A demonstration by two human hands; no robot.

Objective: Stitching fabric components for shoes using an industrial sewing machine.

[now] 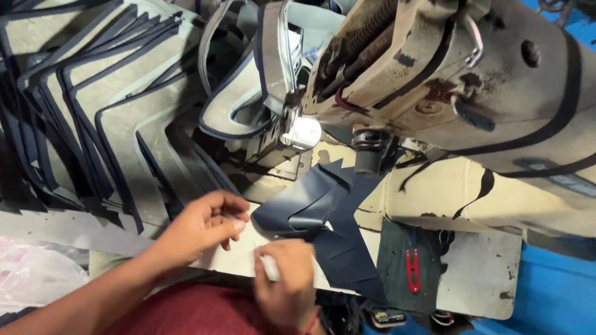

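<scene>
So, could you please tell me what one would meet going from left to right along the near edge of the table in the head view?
White plastic bag → left hand → right hand → dark blue folded piece → red thread snips → blue surface.

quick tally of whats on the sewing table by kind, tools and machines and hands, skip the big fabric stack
sewing machine: 1
red thread snips: 1
dark blue cut piece under the hands: 1
left hand: 1
right hand: 1
total: 5
</scene>
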